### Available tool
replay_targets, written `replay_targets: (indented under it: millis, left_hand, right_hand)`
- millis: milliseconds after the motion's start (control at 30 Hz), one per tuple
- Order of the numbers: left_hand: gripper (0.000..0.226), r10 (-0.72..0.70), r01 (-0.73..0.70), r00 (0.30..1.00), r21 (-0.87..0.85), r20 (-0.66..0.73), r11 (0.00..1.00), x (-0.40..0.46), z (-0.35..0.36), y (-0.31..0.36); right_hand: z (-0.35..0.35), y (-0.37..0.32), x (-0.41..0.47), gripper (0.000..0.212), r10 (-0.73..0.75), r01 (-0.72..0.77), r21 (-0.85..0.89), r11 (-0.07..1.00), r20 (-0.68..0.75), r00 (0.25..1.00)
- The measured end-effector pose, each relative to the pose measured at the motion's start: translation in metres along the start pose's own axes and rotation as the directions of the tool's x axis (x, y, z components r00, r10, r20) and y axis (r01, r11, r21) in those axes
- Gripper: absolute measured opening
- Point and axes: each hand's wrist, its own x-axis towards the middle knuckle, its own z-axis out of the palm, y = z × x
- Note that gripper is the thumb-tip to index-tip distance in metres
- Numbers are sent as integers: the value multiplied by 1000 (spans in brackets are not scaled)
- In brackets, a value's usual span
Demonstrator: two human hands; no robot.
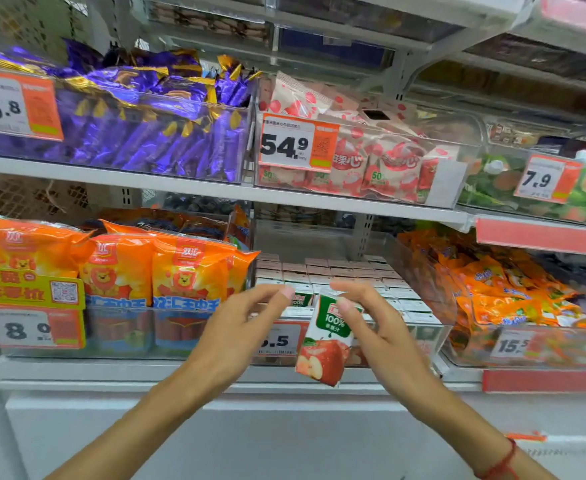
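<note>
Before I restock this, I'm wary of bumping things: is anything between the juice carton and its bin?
Only the bin's clear front wall: the juice carton, pinched by the right hand, hangs in front of it. The left hand hovers open at the rim.

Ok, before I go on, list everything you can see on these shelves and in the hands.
apple juice carton: one, green, white and red, held in front of the lower shelf
boxed cartons: many, pale tops, middle bin, lower shelf
sausage packs: several, orange, lower shelf left
purple packets: many, purple and gold, upper left bin
pink packets: several, pink and white, upper middle bin
green packets: several, green, upper right
orange packets: many, orange, lower right bin
price tags: six, white and orange, on bin fronts
wrist string: one, red, right wrist
left grip: one, holds nothing, beside the carton
right grip: one, pinches the carton's top
</note>
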Motion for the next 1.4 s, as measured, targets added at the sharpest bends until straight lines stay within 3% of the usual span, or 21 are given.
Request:
replay_targets:
  millis: [67,233,333,533,767,867,1000,1200,1400]
  left_hand:
    - [44,-48,73,984,-143,170,987,-3,10,1]
    - [37,-88,124,957,-116,277,986,-7,22,-5]
    - [25,-92,158,929,-160,357,974,-9,26,-3]
    - [20,-190,254,943,-223,274,941,-10,32,-10]
    - [14,-269,305,952,-399,146,865,-11,38,-14]
    - [25,-295,301,952,-428,80,852,-11,37,-12]
    - [31,-267,273,961,-422,74,864,-12,36,-10]
    - [10,-204,211,977,-410,62,888,-13,38,-10]
    - [17,-200,176,978,-300,-51,938,-12,41,-11]
  right_hand:
    - [0,5,-3,30,56,-56,53,997,-9,998]
    - [0,14,-10,18,185,-185,143,972,14,983]
    - [0,14,-14,23,236,-235,170,957,13,972]
    - [0,19,-22,20,320,-323,46,945,51,946]
    - [-2,18,-24,28,422,-454,160,877,197,885]
    - [-3,16,-24,19,383,-424,178,888,222,897]
    - [-3,17,-26,28,338,-367,144,919,192,921]
    - [-1,19,-27,27,298,-311,84,947,139,944]
    - [11,19,-30,36,193,-193,-115,974,-12,981]
